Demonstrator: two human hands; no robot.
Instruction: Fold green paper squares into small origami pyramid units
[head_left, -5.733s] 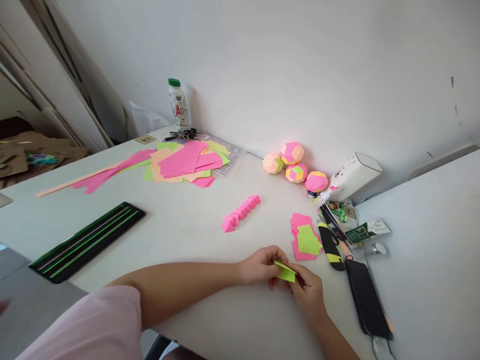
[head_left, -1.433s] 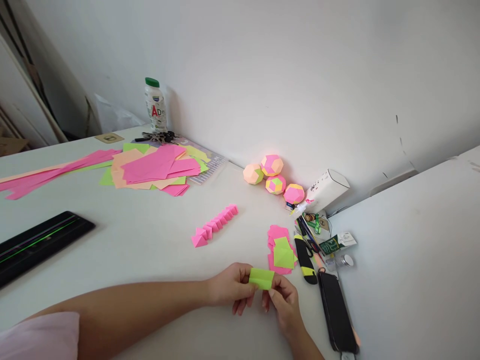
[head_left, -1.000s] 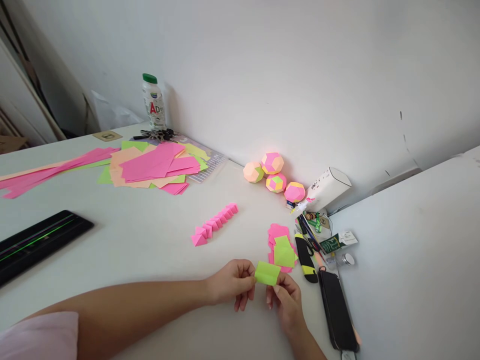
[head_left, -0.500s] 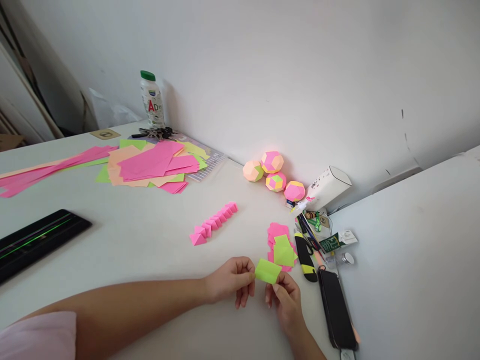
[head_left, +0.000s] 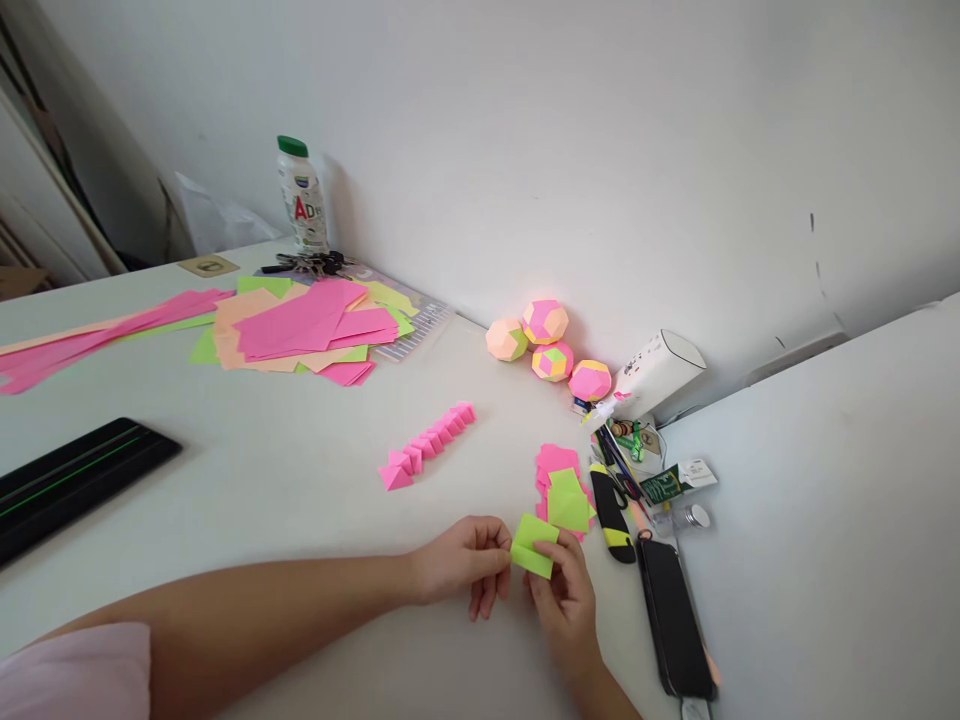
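Between my hands is a small square of green paper (head_left: 531, 535) with a crease across its lower part. My left hand (head_left: 469, 562) is closed at its left edge, thumb and forefinger pinched together. My right hand (head_left: 566, 590) grips the paper's right side, with a finger over the front and the thumb below. Just beyond lie several loose green paper pieces (head_left: 568, 502) on top of pink paper pieces (head_left: 556, 459). A row of folded pink paper units (head_left: 426, 446) stands farther left on the table.
Four-coloured paper balls (head_left: 545, 321) rest against the wall. To the right are a utility knife (head_left: 611, 512), a black phone (head_left: 675, 620) and a small jar (head_left: 691, 517). Leftward are a black paper trimmer (head_left: 82, 480), stacked coloured paper (head_left: 300, 322) and a white bottle (head_left: 304, 205).
The green paper has turned and now shows a squarer face with a crease. My right hand has shifted its fingers up onto the paper's front; my left hand has barely moved.
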